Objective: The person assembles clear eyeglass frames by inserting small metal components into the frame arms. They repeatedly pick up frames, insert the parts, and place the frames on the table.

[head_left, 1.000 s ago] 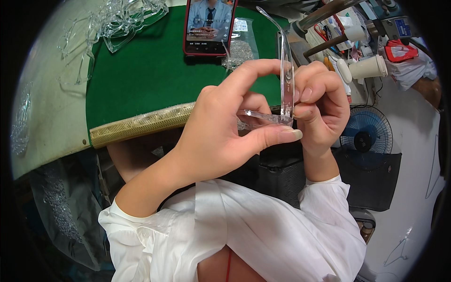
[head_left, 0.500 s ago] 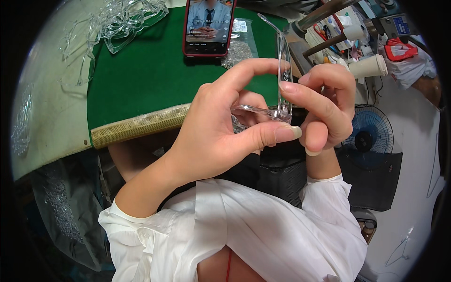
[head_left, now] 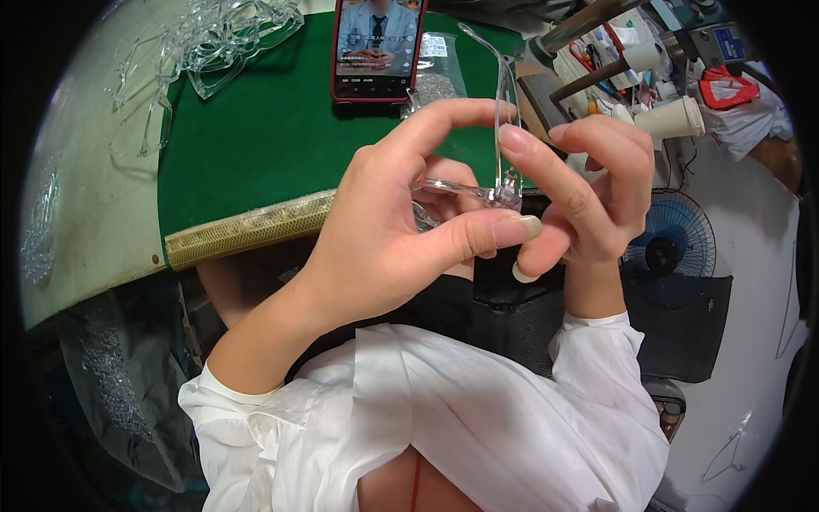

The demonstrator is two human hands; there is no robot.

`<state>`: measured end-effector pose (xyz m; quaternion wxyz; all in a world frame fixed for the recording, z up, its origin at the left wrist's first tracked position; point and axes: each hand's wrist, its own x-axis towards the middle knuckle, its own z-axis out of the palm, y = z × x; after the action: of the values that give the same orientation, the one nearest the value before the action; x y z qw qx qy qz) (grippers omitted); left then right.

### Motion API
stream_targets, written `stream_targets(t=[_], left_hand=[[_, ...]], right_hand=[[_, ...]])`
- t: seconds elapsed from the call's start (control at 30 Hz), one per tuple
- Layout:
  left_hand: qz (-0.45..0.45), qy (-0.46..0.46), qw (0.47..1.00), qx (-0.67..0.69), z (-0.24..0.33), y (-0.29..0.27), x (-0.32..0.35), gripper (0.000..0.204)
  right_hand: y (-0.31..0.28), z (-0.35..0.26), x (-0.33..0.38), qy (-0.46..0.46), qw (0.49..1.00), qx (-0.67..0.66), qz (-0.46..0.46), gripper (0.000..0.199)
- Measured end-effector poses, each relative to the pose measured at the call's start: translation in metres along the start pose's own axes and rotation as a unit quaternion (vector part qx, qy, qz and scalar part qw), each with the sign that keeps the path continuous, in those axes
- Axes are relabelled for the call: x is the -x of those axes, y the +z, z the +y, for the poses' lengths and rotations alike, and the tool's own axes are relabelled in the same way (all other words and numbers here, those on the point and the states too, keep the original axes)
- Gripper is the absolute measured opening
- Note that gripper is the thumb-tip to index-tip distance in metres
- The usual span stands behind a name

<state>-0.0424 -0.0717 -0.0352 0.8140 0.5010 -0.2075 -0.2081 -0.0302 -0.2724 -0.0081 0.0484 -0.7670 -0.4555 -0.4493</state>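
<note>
Head view, looking down over the lap toward a green work mat [head_left: 256,145] that fills the upper left of the frame. Both hands meet just right of centre, where they close on a clear plastic eyeglass frame [head_left: 456,189] and its clear temple arm [head_left: 503,111].

The left hand [head_left: 384,230] enters from the lower left and pinches narrowly: its thumb lies along the underside of the joint and its forefinger arches over the top. The right hand [head_left: 589,200] comes up from the lower right with fingers curled tight, its forefinger tip pressed to the temple arm just above the joint.

The temple arm stands nearly upright in the picture, its long axis running from the joint at the centre toward the top edge, where its tip curves left. The frame front runs roughly crosswise from the joint toward the left, so the two parts meet at about a right angle. The joint lies between the two thumbs, touching both hands; neither is clearly nearer. Whether a small screw or pin sits in the hinge cannot be told, since the clear plastic blurs there.

At upper centre a red-cased phone [head_left: 375,47] lies on the mat with a small clear bag [head_left: 435,72] just beside it. A heap of clear frames [head_left: 205,43] occupies the upper left.
</note>
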Motion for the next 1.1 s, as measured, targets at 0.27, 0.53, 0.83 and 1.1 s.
stream_targets(t=[0.27,0.53,0.83,1.1], left_hand=[[-0.007,-0.004,1.000,-0.015,-0.001,-0.002,-0.002,0.066],[-0.018,0.003,1.000,-0.023,0.000,-0.001,-0.004,0.064],[-0.029,0.073,0.993,-0.084,-0.007,0.007,-0.016,0.067],[0.013,0.158,0.981,-0.111,-0.028,0.038,-0.072,0.056]], right_hand=[[0.000,-0.003,0.007,0.049,0.996,-0.068,0.004,0.081],[0.002,-0.002,0.008,0.057,0.994,-0.098,0.007,0.079],[-0.006,-0.003,0.016,0.221,0.970,-0.102,0.027,0.064],[-0.022,0.004,0.016,0.535,0.640,-0.544,0.092,0.024]])
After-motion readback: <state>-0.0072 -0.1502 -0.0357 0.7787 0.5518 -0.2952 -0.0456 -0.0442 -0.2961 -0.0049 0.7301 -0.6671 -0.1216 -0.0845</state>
